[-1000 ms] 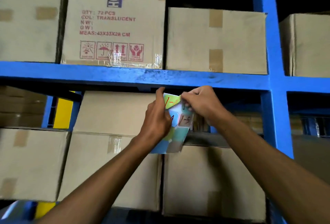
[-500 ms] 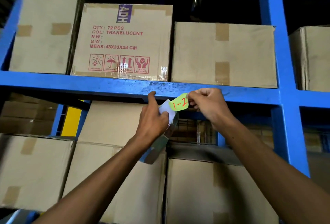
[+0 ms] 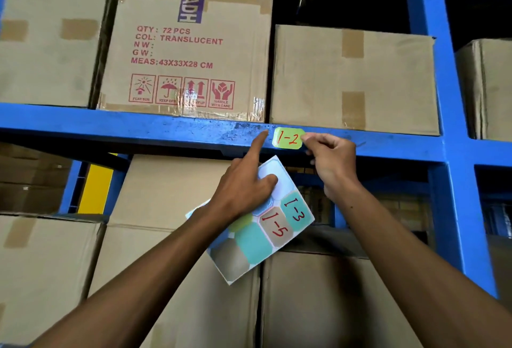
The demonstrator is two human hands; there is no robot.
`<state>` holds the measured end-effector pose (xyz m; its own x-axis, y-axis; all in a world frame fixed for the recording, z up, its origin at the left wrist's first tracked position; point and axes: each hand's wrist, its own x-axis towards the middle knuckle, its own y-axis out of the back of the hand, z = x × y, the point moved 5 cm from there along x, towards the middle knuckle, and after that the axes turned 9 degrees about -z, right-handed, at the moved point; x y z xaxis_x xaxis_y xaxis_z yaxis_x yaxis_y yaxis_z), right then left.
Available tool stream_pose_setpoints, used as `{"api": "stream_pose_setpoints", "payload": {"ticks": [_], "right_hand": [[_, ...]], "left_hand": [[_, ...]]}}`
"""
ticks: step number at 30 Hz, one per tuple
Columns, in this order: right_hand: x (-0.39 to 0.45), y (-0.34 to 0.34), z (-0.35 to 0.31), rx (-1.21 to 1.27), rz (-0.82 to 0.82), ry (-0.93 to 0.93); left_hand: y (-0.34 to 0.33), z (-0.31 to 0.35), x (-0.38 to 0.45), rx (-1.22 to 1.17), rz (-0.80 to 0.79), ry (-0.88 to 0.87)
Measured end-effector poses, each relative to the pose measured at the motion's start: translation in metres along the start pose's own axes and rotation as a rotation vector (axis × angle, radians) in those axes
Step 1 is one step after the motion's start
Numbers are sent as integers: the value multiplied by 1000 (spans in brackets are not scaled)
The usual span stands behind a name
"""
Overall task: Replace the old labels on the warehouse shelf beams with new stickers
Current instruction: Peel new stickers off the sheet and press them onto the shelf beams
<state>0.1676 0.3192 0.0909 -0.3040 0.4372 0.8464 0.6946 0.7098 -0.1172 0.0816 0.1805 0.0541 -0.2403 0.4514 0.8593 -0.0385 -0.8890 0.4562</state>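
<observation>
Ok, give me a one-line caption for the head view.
Right hand sets the green 1-2 sticker on the blue beam; left hand holds the sticker sheet.

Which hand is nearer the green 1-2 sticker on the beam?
Right. The right hand pinches the green 1-2 sticker at its right edge; the left hand's index fingertip points just left of it.

1. There is just one view, from a camera on the person's head.
2. It looks forward and a bit up at the blue shelf beam (image 3: 110, 125), which runs across the middle of the frame.
3. It is close: both arms reach in from the bottom of the frame.
</observation>
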Motion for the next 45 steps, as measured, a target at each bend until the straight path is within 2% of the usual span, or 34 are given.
{"api": "stream_pose_setpoints", "payload": {"ticks": [5,10,18,35,45], "right_hand": [[0,-1,4,-34,-30,-7],[4,-1,1,-90,-42,4],[11,2,-1,-51,-40,9],[19,3,2,-153,-71,18],[26,3,-1,-335,-8,50]], "left_hand": [[-12,-4,7,161,-73,-30],[-16,-6,16,283,-76,-9],[-15,-4,30,348,-68,-7],[-18,-8,37,437,-62,11],[-23,-9,36,462,-67,12]]}}
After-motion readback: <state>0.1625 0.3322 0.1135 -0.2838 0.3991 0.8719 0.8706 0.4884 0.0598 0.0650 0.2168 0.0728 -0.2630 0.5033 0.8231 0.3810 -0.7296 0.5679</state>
